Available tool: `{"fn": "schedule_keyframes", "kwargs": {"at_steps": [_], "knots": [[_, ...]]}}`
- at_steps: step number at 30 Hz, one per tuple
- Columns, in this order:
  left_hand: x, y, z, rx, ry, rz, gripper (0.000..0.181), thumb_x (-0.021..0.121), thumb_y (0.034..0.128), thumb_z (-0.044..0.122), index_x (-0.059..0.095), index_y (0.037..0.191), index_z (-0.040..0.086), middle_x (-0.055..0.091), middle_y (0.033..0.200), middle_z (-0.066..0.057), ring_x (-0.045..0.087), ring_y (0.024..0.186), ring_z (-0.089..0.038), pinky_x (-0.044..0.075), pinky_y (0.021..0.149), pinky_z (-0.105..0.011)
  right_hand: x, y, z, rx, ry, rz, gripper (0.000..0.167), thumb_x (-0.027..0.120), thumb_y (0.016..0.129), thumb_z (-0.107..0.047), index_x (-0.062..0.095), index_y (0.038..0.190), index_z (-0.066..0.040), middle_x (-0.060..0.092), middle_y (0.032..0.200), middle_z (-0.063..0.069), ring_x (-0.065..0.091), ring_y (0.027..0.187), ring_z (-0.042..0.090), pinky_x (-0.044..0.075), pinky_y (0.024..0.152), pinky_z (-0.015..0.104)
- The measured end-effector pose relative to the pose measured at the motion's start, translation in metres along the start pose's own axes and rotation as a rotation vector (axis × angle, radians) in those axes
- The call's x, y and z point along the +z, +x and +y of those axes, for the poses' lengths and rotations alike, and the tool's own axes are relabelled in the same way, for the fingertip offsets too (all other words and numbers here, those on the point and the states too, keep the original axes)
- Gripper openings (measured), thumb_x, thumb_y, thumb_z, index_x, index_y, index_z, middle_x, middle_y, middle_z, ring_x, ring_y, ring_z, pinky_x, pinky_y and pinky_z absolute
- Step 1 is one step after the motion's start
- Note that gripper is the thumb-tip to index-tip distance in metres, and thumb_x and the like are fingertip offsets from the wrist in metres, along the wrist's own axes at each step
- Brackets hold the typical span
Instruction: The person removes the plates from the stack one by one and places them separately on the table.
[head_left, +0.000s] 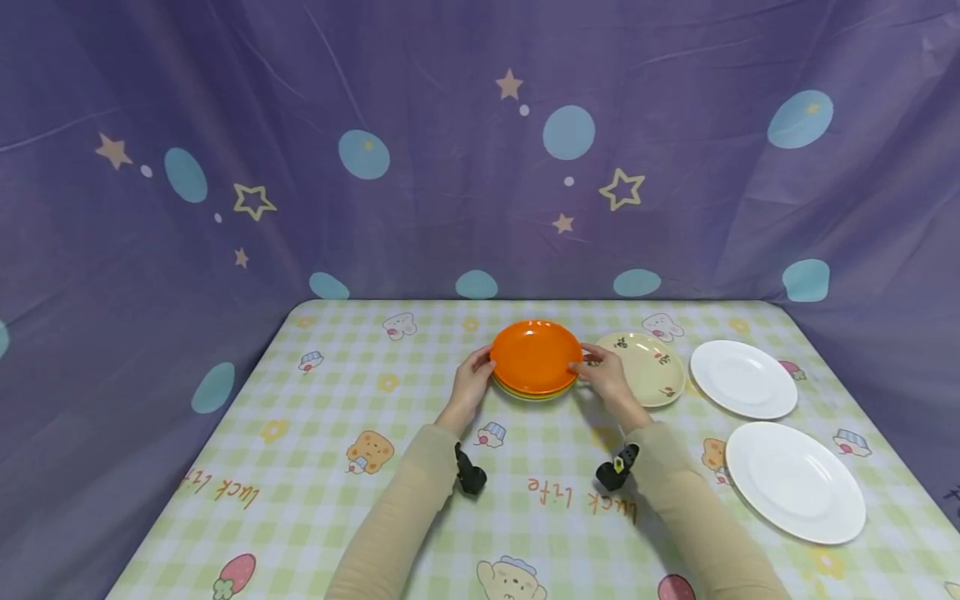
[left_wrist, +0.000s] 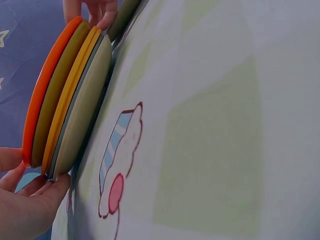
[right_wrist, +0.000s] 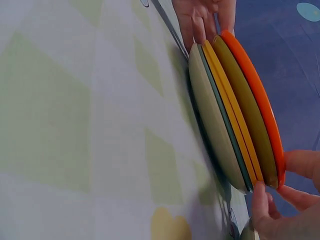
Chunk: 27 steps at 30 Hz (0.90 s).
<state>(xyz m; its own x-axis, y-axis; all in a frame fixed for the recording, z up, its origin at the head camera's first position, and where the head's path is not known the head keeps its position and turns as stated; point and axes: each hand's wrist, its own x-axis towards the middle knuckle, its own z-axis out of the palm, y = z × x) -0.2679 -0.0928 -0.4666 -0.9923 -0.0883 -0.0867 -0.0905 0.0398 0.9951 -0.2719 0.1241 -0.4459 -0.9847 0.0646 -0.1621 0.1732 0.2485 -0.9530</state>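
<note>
A stack of several plates stands on the table, an orange plate (head_left: 535, 357) on top; below it the right wrist view shows an olive plate (right_wrist: 245, 107), yellow ones (right_wrist: 232, 112), a dark green one and a pale one (right_wrist: 212, 117) at the bottom. The left hand (head_left: 470, 382) grips the stack's left edge, thumb at the orange rim and fingers lower down. On the opposite edge the right hand (head_left: 606, 377) holds on in the same way, its thumb over the orange rim. A thin shadow gap shows between the stack's base and the cloth.
Right of the stack, partly behind the right hand, lies a cream plate with small printed pictures (head_left: 647, 371). Two white plates (head_left: 742, 379) (head_left: 795, 482) lie farther right. A checked cloth (head_left: 315, 450) covers the table; a purple curtain (head_left: 450, 225) hangs behind.
</note>
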Motion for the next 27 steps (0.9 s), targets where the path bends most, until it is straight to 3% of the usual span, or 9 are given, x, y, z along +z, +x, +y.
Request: {"fn": "schedule_keyframes", "kwargs": {"at_steps": [8,27], "knots": [[0.0,0.0002,-0.0012,0.005,-0.01,0.006,0.036,0.047,0.0899,0.005,0.049,0.126,0.007,0.044,0.132,-0.01,0.04,0.121,-0.021,0.038,0.098,-0.031,0.0027,0.0,0.001,0.005,0.016,0.025,0.049,0.058,0.08,0.001,0.044,0.127,0.001,0.047,0.085,0.008,0.049,0.058,0.004,0.052,0.065,0.024],[0.0003,-0.0011,0.0007,0.009,-0.007,0.006,0.036,0.047,0.0899,0.005,0.048,0.126,0.007,0.043,0.132,-0.011,0.04,0.121,-0.022,0.038,0.098,-0.031,0.0016,-0.0045,0.0002,0.039,0.064,0.032,0.05,0.059,0.079,0.002,0.046,0.127,0.0,0.047,0.078,0.006,0.054,0.054,0.006,0.054,0.064,0.026]]}}
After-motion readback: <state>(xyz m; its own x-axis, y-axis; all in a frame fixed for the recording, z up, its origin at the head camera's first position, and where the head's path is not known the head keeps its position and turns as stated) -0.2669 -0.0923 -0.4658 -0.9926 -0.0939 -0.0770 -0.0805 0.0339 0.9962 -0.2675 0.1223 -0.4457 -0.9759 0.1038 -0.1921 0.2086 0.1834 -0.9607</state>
